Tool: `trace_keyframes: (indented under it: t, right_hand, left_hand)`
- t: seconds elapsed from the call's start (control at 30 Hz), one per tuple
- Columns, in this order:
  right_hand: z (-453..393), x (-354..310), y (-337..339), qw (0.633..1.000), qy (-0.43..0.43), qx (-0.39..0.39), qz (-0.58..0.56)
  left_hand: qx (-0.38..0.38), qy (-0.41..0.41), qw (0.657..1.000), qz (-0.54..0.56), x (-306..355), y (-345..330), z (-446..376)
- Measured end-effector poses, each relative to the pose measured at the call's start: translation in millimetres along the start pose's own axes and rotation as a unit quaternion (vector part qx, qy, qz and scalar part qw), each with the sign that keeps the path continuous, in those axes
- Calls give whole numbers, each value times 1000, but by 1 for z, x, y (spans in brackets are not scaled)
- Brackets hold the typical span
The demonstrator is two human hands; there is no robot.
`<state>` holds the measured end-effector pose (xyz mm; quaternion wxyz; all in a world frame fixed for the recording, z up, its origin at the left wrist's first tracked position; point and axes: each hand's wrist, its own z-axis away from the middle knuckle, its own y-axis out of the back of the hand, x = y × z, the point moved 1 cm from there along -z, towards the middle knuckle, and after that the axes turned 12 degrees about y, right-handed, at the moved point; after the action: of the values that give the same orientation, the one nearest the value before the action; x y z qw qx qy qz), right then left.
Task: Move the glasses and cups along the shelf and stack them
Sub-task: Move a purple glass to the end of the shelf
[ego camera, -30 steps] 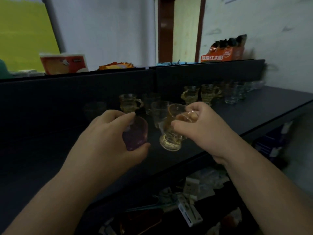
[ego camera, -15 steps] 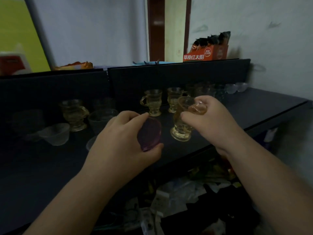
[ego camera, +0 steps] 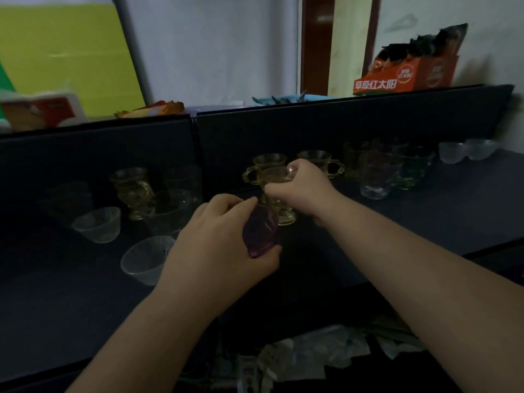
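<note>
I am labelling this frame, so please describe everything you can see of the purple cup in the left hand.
The purple cup is small, translucent and violet, probably glass or plastic. It has no visible handle. The left hand grips it, fingers over the top and thumb underneath, so it is tilted and lifted above the dark shelf. It sits just in front of the amber footed glass that the right hand holds; whether they touch is unclear.

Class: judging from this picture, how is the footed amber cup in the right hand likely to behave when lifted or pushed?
The footed amber cup looks like glass, so probably rigid and breakable. Tall on a narrow foot, it may tip if pushed. The right hand pinches its rim, which could slip.
</note>
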<state>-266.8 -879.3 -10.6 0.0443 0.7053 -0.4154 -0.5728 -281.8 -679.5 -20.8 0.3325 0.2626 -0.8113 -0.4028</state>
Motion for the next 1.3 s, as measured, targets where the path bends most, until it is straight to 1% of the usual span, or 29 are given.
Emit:
trace_keyframes:
  t: [0.17,0.27,0.37,0.57,0.67,0.73,0.8,0.93,1.0,1.1,1.2,1.3]
  right_hand:
    - [1,2,-6,1000,-2,-6,10]
    - [16,4,11,1000,18,-6,22]
    - [42,18,43,999,41,11,29]
    - [90,71,124,980,55,54,183]
    - [102,96,165,963,58,54,259]
    - [106,111,199,957,50,50,281]
    - [107,120,218,955,48,35,292]
    - [105,149,264,949,81,35,303]
    - [102,164,282,949,93,21,302]
    - [99,183,302,951,112,-15,289]
    - [93,200,315,952,126,-45,277]
    - [88,211,323,952,134,-74,264]
  left_hand:
    - [6,-19,1000,2,-3,2,-10]
    - [19,-46,999,20,3,4,-14]
    - [24,-84,996,33,21,5,-16]
    - [-21,-140,989,43,76,-26,-31]
    - [-32,-153,987,37,112,-53,-44]
    - [-52,-151,987,27,141,-73,-55]
    - [-65,-140,988,22,160,-86,-65]
    - [-70,-96,993,18,211,-120,-81]
    - [-80,-70,994,14,234,-136,-87]
    - [-66,-39,997,-29,261,-155,-93]
    - [-28,-35,993,-110,281,-163,-98]
    - [-10,-20,988,-151,293,-168,-103]
